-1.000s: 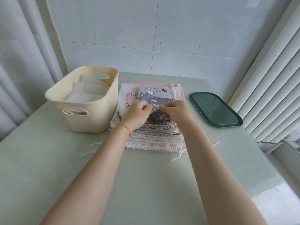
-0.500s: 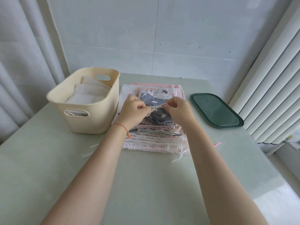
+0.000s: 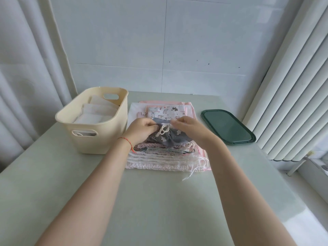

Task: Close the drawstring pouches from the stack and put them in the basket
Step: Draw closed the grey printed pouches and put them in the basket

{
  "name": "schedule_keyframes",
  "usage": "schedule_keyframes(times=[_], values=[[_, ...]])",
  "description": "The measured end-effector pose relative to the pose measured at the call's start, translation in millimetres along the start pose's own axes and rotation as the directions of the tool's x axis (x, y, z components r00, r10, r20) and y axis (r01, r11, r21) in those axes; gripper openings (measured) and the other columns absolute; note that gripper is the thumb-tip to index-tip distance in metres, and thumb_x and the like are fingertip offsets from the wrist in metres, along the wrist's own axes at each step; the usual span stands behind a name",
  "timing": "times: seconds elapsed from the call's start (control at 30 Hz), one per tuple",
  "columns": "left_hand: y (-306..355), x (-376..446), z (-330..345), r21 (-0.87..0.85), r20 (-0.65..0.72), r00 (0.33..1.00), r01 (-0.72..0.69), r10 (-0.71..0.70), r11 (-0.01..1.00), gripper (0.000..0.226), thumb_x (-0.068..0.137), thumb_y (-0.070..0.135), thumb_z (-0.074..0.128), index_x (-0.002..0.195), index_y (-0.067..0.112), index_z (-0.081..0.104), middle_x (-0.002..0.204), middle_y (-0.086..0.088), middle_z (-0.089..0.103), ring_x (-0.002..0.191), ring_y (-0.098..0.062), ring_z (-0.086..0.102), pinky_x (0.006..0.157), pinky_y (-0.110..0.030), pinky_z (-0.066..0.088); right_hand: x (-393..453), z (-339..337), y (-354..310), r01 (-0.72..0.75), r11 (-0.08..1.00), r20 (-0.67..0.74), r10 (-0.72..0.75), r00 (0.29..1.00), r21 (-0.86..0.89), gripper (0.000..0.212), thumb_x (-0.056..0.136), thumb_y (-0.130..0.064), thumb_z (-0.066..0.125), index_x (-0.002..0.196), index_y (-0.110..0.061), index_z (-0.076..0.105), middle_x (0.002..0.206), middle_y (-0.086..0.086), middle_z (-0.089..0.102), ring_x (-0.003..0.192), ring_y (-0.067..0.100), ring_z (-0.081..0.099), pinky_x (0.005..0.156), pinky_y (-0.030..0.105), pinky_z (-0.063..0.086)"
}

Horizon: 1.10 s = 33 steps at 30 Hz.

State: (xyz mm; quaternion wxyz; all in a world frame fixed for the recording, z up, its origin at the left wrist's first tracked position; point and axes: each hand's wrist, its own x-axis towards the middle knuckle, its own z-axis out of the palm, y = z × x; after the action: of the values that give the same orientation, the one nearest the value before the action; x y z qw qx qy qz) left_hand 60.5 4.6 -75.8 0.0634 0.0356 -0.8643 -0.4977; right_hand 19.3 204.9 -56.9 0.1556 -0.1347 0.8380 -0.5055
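The right hand (image 3: 190,129) is motion-blurred at the fingertips, so whether it pinches the cream cord (image 3: 164,130) or the cloth of the grey pouch (image 3: 170,139) cannot be told. The left hand (image 3: 141,131) covers the pouch's left end, and its fingertips are curled out of sight. Most of the stack (image 3: 159,157) is buried under the pouch and both hands, and the basket (image 3: 99,137) wall hides the lower part of the white pouches (image 3: 95,112) inside
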Motion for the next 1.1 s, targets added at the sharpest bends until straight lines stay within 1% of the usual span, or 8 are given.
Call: schedule_keyframes(times=[0.17,0.3,0.43,0.63,0.77,0.87,1.0,1.1], values=[[-2.5,-3.7,4.7,0.090,-0.101,0.993,0.063,-0.054,0.994,0.022,0.089,0.020,0.060,0.069,0.015,0.066,0.055,0.008,0.053,0.050,-0.007,0.045,0.049,-0.019,0.034,1.9,0.1,10.7,-0.040,0.987,-0.088,0.026,0.996,-0.158,0.032,0.083,-0.031,0.074,0.109,-0.021,0.057,0.122,0.007,0.059,0.093,0.018,0.064,0.072,0.028,0.055],[-5.6,-6.0,1.7,0.085,-0.182,0.980,0.092,-0.075,0.992,0.006,0.089,0.015,0.059,0.094,0.018,0.060,0.086,0.004,0.058,0.069,-0.012,0.052,0.056,-0.021,0.037,7.4,2.2,21.2,0.019,0.994,-0.175,-0.038,0.984,-0.109,0.026,0.086,-0.004,0.059,0.086,-0.031,0.058,0.118,-0.010,0.033,0.051,-0.003,0.048,0.036,0.013,0.033],[-6.8,-6.1,-0.4,0.112,-0.142,0.989,0.053,-0.037,0.992,0.019,0.086,0.004,0.051,0.085,0.021,0.060,0.106,-0.010,0.059,0.057,-0.015,0.047,0.045,-0.019,0.034,-3.4,2.6,12.9,0.059,0.993,-0.034,-0.063,0.997,-0.106,0.018,0.093,-0.013,0.055,0.096,-0.027,0.065,0.100,0.009,0.061,0.068,0.014,0.051,0.057,0.019,0.042],[-6.2,-2.4,0.1,0.095,-0.089,0.989,0.128,-0.120,0.987,0.026,0.087,0.002,0.052,0.078,0.022,0.066,0.084,-0.002,0.064,0.082,-0.021,0.055,0.064,-0.024,0.041,-8.5,2.4,2.5,0.165,0.876,0.274,-0.039,0.961,-0.454,0.052,0.075,-0.030,0.082,0.117,-0.040,0.054,0.098,-0.015,0.059,0.085,0.006,0.058,0.077,0.025,0.047],[3.0,-0.9,-5.4,0.076,-0.038,0.992,0.122,-0.119,0.990,0.020,0.084,0.029,0.054,0.084,0.020,0.071,0.121,-0.005,0.062,0.094,-0.017,0.055,0.075,-0.027,0.038,0.1,-1.5,-1.7,0.172,0.842,0.197,-0.079,0.977,-0.512,0.017,0.092,-0.034,0.064,0.107,-0.028,0.066,0.095,-0.008,0.061,0.076,0.008,0.056,0.065,0.020,0.045],[5.8,-0.9,-9.8,0.009,0.009,0.992,0.128,-0.128,0.992,0.027,0.071,0.044,0.052,0.074,0.025,0.071,0.131,0.008,0.047,0.098,-0.006,0.055,0.074,-0.028,0.038,9.6,-3.8,-2.6,0.114,0.801,0.123,-0.051,0.991,-0.588,0.041,0.099,-0.039,0.049,0.083,-0.003,0.062,0.080,0.009,0.054,0.070,0.020,0.047,0.061,0.028,0.035],[-3.3,6.6,-5.6,0.067,-0.028,0.996,0.084,-0.082,0.994,0.034,0.072,0.037,0.067,0.103,0.023,0.069,0.113,0.003,0.061,0.088,-0.005,0.059,0.061,-0.014,0.045,31.1,-2.6,0.4,-0.007,0.802,-0.036,-0.018,0.999,-0.597,0.053,0.100,-0.043,0.045,0.060,-0.009,0.043,0.065,0.008,0.046,0.067,0.021,0.044,0.061,0.030,0.034],[-2.5,19.2,0.6,0.324,-0.248,0.966,0.012,0.073,0.946,0.026,0.080,0.020,0.064,0.106,0.022,0.066,0.112,0.000,0.062,0.107,-0.020,0.057,0.085,-0.029,0.046,53.1,3.7,3.4,-0.049,0.747,-0.094,-0.018,0.995,-0.663,0.059,0.102,-0.048,0.037,0.054,-0.012,0.039,0.054,0.005,0.042,0.065,0.024,0.047,0.083,0.033,0.038]])
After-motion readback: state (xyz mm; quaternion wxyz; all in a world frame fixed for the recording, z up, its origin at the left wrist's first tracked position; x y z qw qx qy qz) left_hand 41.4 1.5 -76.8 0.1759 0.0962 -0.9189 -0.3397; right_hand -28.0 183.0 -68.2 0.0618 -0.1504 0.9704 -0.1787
